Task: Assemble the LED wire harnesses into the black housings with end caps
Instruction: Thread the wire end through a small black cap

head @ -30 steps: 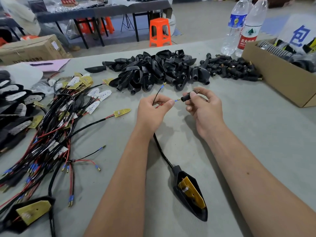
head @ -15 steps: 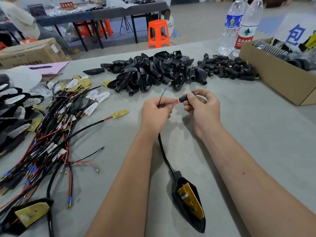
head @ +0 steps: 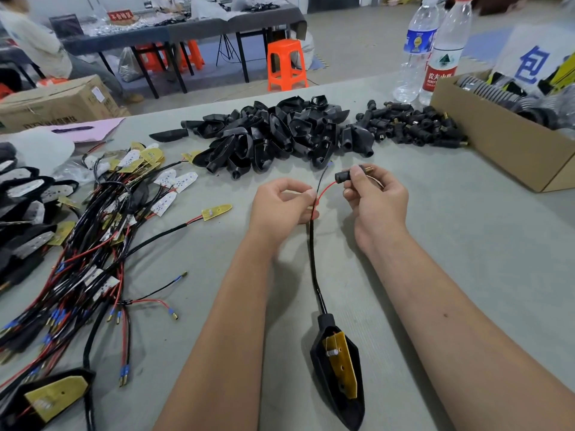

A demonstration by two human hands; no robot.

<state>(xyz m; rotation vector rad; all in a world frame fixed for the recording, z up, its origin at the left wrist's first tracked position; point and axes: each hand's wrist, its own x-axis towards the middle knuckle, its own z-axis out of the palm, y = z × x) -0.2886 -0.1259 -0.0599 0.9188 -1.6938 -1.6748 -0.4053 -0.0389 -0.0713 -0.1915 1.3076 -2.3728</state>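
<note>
Bare table [head: 466, 244] surrounds both hands; left hand [head: 280, 203] pinches the wire [head: 312, 244], right hand [head: 373, 197] grips the cap [head: 343, 176], now threaded further along the red lead.

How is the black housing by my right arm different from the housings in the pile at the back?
The black housing near the right arm holds a yellow LED board and has a cable running out of it; the piled housings show no boards or wires. It lies alone; they are heaped together. Both are black plastic.
</note>
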